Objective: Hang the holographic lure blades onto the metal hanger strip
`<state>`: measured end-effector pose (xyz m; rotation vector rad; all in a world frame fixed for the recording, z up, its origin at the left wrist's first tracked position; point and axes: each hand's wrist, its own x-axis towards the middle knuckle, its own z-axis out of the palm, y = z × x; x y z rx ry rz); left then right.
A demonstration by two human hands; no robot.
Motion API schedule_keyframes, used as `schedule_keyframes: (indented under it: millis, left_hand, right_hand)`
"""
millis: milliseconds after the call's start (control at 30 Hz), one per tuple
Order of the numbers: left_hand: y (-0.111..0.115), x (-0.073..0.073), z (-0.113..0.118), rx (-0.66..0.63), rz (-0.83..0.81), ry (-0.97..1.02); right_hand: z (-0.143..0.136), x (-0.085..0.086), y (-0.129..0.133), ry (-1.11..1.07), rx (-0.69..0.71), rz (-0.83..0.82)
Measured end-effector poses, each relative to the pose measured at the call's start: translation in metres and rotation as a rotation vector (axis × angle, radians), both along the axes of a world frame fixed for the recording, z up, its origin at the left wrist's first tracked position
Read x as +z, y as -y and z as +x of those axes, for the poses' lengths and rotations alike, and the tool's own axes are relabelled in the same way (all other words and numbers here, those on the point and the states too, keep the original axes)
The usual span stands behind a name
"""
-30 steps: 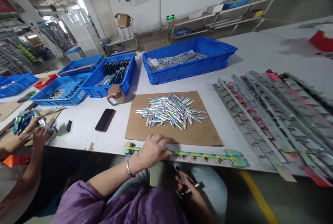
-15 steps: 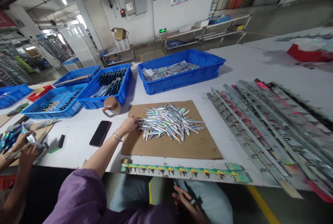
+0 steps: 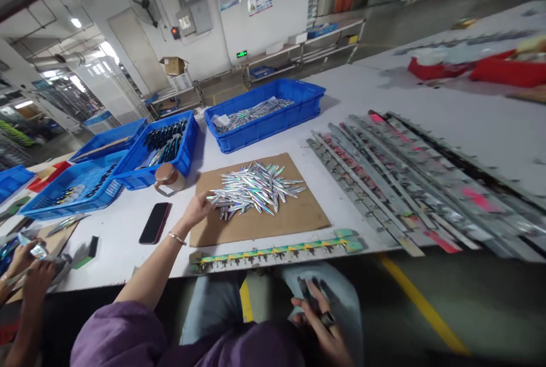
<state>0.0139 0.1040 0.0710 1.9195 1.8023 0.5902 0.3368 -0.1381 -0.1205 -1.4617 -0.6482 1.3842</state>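
A pile of slim silver fishing lures (image 3: pixel 258 188) with a rainbow sheen lies on a brown cardboard sheet (image 3: pixel 298 222). At the left edge of the pile is my left hand (image 3: pixel 198 209), its fingers bent and closed around the end of a lure; the fingertips are partly hidden. Low in front of the table, over my thigh, my right hand (image 3: pixel 322 321) wears a ring. A slim dark object shows at its fingers, too blurred to name. Between me and the cardboard lies a green and yellow strip (image 3: pixel 273 253) with a row of small clips.
Beyond the cardboard stands a blue crate (image 3: pixel 268 128) of silver lures; another crate (image 3: pixel 157 156) holds dark lures. A lidded mug (image 3: pixel 168 179) and phone (image 3: pixel 154 223) are left. Several metal clip strips (image 3: pixel 371 173) lie right. A co-worker's hands (image 3: pixel 32 262) work at far left.
The view has swung to the right, so things on the table appear shifted left. My left hand stays at the pile's left edge. The fingers of my right hand have moved slightly.
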Motion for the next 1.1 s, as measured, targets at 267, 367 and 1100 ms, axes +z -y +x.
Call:
schedule_keyframes:
  millis: [267,367,1100]
  left_hand:
    - [0.020,-0.001,0.097,-0.172,-0.180,0.837]
    - [0.022,-0.016,0.137,-0.223,0.023,0.698]
    - [0.039,-0.048,0.267,-0.503,0.074,0.502]
  right_hand:
    - [0.035,0.058,-0.019,0.173,-0.121,0.174]
    - [0.033,0.071,-0.029,0.228,-0.227,0.238]
    - [0.058,0.090,-0.059,-0.099,-0.220,0.283]
